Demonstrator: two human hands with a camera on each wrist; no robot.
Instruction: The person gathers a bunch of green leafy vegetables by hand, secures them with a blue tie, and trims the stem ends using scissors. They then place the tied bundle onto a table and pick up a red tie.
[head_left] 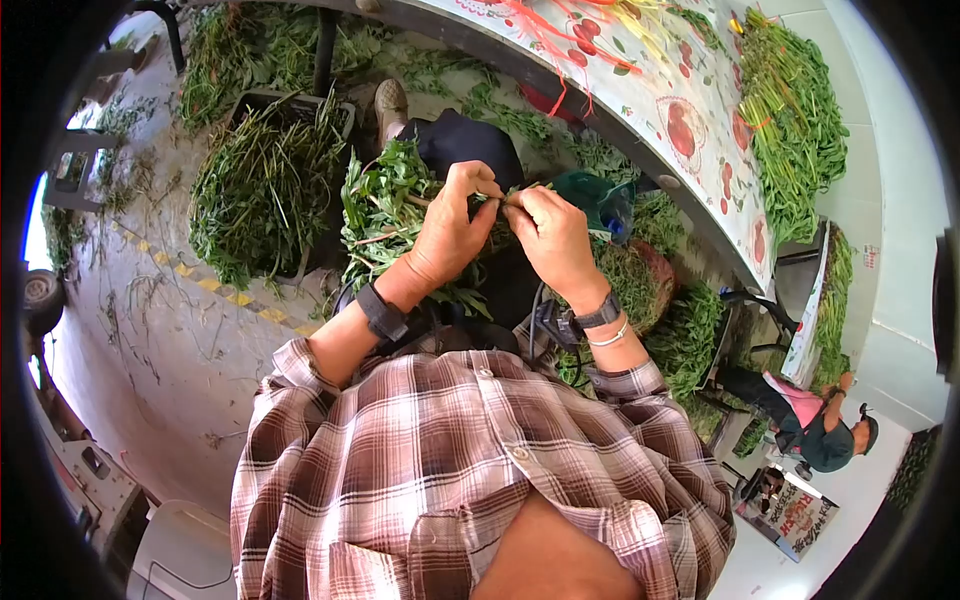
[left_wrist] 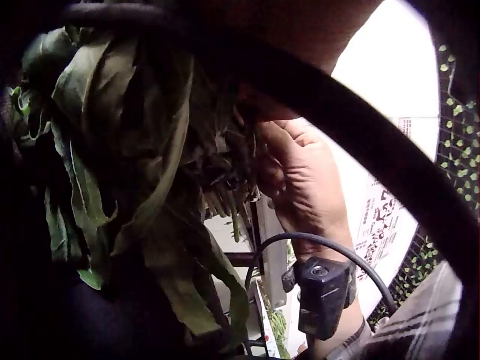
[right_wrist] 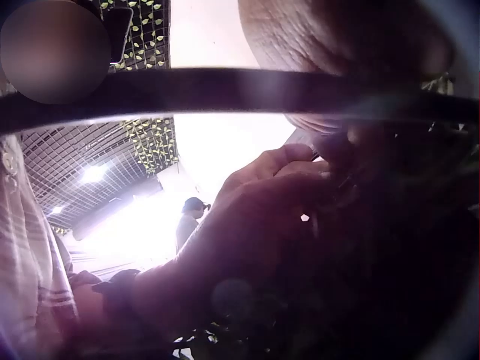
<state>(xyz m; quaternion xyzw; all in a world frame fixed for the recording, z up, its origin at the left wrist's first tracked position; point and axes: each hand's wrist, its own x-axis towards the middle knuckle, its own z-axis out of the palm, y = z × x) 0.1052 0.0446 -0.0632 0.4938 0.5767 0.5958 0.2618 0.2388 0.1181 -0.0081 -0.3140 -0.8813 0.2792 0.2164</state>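
A bunch of leafy greens [head_left: 385, 195] lies over the lap, leaves to the left and stems toward the hands. My left hand [head_left: 452, 228] has its thumb and fingertips brought together at the stem side of the bunch. Close against it, my right hand [head_left: 553, 238] pinches at the same spot, fingertips nearly meeting the left ones. In the left wrist view, the leaves [left_wrist: 124, 142] hang down and the right hand [left_wrist: 304, 180] curls its fingers beside the stem ends [left_wrist: 229, 206]. The exact piece between the fingertips is hidden. Deep shadow covers much of the right wrist view.
A dark crate heaped with greens [head_left: 265, 190] stands at left. Ahead is a table [head_left: 650, 110] with red strips [head_left: 560, 40] and piled greens [head_left: 795, 125]. A teal container [head_left: 590, 200] sits below its edge. Another person [head_left: 825, 440] is at far right. Loose leaves litter the floor.
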